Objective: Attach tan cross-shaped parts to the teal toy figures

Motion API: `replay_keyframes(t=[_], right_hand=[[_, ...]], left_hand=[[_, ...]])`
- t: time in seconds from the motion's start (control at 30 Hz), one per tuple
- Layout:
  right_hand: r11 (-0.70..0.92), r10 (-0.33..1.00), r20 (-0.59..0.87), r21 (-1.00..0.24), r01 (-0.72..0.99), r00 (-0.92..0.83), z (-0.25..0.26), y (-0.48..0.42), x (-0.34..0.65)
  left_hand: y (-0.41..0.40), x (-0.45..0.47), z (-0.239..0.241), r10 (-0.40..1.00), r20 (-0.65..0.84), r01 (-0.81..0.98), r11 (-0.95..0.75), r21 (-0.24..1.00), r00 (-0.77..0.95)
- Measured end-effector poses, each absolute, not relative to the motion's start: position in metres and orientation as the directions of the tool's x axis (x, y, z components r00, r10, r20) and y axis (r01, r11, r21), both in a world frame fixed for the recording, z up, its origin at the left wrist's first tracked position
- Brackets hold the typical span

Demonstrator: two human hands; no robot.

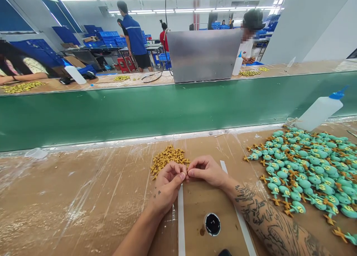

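My left hand [167,183] and my right hand [206,171] meet fingertip to fingertip on the cardboard-covered bench [83,196], both pinched closed. What they hold between them is too small to make out. Just beyond my left hand lies a pile of small tan plastic pieces [167,159]. To the right spreads a heap of teal toy figures with tan parts [306,170], apart from my hands.
A green conveyor belt [167,111] runs across beyond the bench. A white squeeze bottle with a blue tip [320,111] lies at the right. A small black round cap [212,224] sits near my wrists. Other people work across the belt beside a metal box [203,55].
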State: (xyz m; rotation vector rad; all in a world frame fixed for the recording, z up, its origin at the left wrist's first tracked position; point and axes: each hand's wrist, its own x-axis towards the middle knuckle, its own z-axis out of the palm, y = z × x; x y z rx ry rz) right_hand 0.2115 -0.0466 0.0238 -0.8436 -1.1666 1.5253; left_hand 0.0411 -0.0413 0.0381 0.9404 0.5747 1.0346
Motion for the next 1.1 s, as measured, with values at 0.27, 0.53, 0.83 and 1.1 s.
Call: replay_keyframes(t=[0.27, 0.53, 0.83, 1.1], right_hand=[[-0.027, 0.966, 0.036, -0.970, -0.240, -0.257, 0.024, -0.047, 0.211], [-0.001, 0.982, 0.030, -0.987, -0.161, -0.187, 0.025, -0.052, 0.209], [-0.060, 0.977, -0.016, -0.978, -0.201, -0.212, 0.016, -0.056, 0.210], [-0.051, 0.983, -0.016, -0.980, -0.193, -0.182, -0.003, -0.052, 0.205]], left_hand=[[-0.042, 0.040, 0.042, 0.892, -0.049, -0.462, 0.279, 0.842, 0.449], [-0.035, 0.025, 0.044, 0.967, -0.012, -0.272, 0.083, 0.959, 0.254], [0.028, -0.115, 0.057, 0.980, 0.152, 0.491, -0.069, 0.868, -0.131], [0.036, -0.319, 0.092, 0.877, 0.268, 0.862, 0.258, 0.436, -0.398]])
